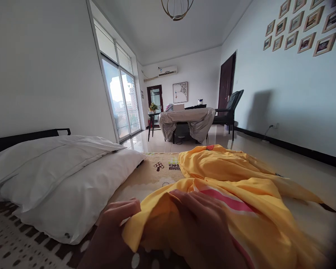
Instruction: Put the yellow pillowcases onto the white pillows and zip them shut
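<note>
A large yellow fabric sheet (224, 164) with a pink stripe lies rumpled over the bed, its far right side trailing off in folds. My left hand (120, 211) pinches the sheet's near left corner between thumb and fingers. To the right, my right hand (201, 213) grips the same edge, its fingers bent over the cloth and partly tucked into a fold. Between the two hands the cloth is raised and hangs down. Whether it is one layer or a cover with an opening, I cannot tell.
Two stacked white pillows (72, 183) lie on the left of the bed. Under the sheet is a beige patterned mat (154, 175); brown spotted bedding (5, 231) shows at lower left. Beyond the bed stand a cloth-draped table (194, 114) and a black chair (230, 110).
</note>
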`<state>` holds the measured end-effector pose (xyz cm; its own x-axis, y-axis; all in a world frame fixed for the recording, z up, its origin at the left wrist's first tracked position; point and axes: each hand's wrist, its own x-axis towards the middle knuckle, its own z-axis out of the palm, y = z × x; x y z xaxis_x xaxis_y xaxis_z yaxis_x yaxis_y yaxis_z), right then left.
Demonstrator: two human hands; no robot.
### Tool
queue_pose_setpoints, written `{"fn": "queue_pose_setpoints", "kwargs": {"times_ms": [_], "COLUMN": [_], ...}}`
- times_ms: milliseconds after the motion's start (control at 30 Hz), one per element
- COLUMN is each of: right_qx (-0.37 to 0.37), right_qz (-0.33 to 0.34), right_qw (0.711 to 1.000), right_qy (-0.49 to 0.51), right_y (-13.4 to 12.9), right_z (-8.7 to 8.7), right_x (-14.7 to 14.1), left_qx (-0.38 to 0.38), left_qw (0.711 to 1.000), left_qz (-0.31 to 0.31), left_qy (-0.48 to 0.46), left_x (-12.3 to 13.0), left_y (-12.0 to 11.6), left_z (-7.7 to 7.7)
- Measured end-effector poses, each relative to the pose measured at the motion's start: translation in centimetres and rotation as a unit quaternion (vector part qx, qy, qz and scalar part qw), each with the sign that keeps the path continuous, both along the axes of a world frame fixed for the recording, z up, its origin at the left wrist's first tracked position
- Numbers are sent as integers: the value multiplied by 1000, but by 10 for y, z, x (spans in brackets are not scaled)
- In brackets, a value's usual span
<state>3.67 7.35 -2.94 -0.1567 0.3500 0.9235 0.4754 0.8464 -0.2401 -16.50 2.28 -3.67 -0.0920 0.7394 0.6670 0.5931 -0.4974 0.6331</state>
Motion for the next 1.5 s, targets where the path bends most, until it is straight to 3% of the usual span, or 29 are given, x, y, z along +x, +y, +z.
{"fn": "queue_pose_setpoints", "kwargs": {"times_ms": [167,300,400,500,600,733,833,967,1167,1367,1500], "right_qx": [76,102,119,114,51,-114,-167,-123,-116,-16,37], "right_qz": [-55,-57,-72,-168,-224,-147,-116,-151,-172,-262,-284], "right_qw": [995,992,987,974,962,956,953,965,968,959,954], "right_qy": [-18,-53,-86,-100,-149,-226,-224,-176,-143,-104,-90], "right_y": [-7,-13,-8,4,17,25,26,25,18,11,-2], "right_z": [-1,0,4,4,-3,-10,-8,-1,0,-5,-5], "right_x": [13,15,15,18,25,34,35,35,40,57,68], "left_qx": [-25,-11,36,20,-2,11,20,19,2,-13,1], "left_qw": [999,989,984,963,950,958,964,962,943,906,899], "left_qz": [-40,-81,23,143,161,147,120,106,77,47,33], "left_qy": [-25,-120,-175,-227,-266,-247,-237,-250,-324,-421,-437], "left_x": [3,-12,-32,-44,-45,-44,-46,-50,-58,-58,-60], "left_y": [1,16,31,42,47,55,61,70,86,94,98], "left_z": [15,20,19,21,21,17,13,9,1,-3,-6]}}
